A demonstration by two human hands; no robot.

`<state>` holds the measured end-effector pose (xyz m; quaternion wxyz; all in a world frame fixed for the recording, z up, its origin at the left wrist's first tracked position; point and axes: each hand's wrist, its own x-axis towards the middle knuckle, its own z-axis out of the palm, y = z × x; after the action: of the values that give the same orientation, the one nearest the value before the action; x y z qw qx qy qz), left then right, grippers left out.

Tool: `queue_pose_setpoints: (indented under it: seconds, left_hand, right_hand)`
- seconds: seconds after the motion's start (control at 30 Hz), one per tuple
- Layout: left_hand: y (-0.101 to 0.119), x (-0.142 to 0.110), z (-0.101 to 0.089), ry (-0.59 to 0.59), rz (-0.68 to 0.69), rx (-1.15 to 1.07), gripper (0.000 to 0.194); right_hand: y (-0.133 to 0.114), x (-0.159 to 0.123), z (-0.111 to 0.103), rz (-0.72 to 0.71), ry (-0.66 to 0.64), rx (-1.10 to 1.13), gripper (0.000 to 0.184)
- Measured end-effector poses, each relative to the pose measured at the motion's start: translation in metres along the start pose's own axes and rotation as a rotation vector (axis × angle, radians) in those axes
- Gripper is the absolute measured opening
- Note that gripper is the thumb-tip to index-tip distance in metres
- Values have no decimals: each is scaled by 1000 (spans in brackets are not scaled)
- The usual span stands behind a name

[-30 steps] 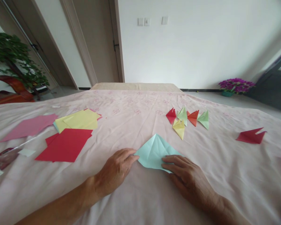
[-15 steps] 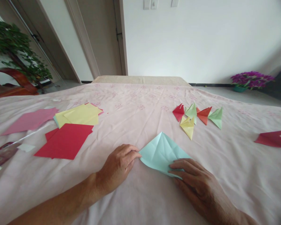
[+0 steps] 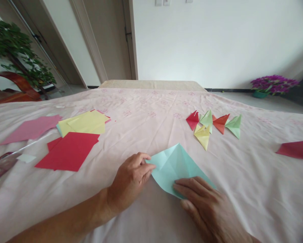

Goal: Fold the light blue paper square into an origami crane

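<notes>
You've got a big cloth (image 3: 146, 222) spread under everything, blue sheet (image 3: 176, 168) included, and that sheet's right in front of you, one corner pointing away. Your right hand (image 3: 208, 202) is lying on its near right part, fingers flat and side by side, thumb spread off by the near edge. Your left hand (image 3: 132, 173) has thumb and forefinger pinched on its left corner. Left of the blue sheet are red sheets (image 3: 67, 152), pink sheets (image 3: 31, 129) farther left of it, yellow sheets (image 3: 85, 123) left and beyond it. Well to its right there's a dark red piece (image 3: 294, 149), and smaller still, five folded bits (image 3: 219, 123) beyond the blue sheet, off right.
</notes>
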<state>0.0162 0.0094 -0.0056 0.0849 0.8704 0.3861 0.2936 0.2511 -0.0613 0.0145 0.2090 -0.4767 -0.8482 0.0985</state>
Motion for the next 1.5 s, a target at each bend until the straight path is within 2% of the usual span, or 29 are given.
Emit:
queue_pose_setpoints:
  seconds: [0.1, 0.2, 0.3, 0.4, 0.47, 0.57, 0.67, 0.8, 0.93, 1.03, 1.13, 1.3, 1.5]
  left_hand:
    - [9, -3, 1, -72, 75, 115, 20]
    - [21, -10, -1, -150, 107, 164, 24]
    - [27, -15, -1, -184, 140, 215, 29]
    - [26, -17, 1, -193, 158, 230, 31]
    - [22, -15, 2, -190, 161, 209, 31]
    - [12, -10, 4, -182, 185, 144, 31]
    - [6, -4, 7, -199, 206, 84, 32]
    - [4, -2, 8, -221, 195, 73, 34]
    - [5, -3, 9, -199, 157, 88, 34]
    - [6, -3, 8, -179, 116, 101, 35]
    - [7, -3, 8, -175, 87, 104, 35]
    - [9, -2, 7, -171, 74, 111, 36]
    - [9, -2, 7, -186, 51, 142, 35]
  right_hand:
    - [9, 5, -5, 178, 42, 30, 32]
    - [25, 14, -7, 339, 56, -142, 32]
    - [42, 28, -5, 408, 78, -266, 54]
    - [56, 40, -2, 559, 47, -94, 74]
    - [63, 42, -2, 636, 11, 103, 77]
    - [69, 35, -4, 663, -32, 305, 72]
    - [69, 29, -8, 671, -66, 400, 52]
    - [69, 38, -9, 708, -60, 493, 30]
    - [69, 47, -5, 701, -6, 576, 25]
    - [69, 44, -2, 672, -3, 485, 19]
    - [69, 37, 2, 550, 41, 328, 21]
    - [69, 36, 2, 329, 57, 230, 32]
    - [69, 37, 0, 132, 55, 137, 19]
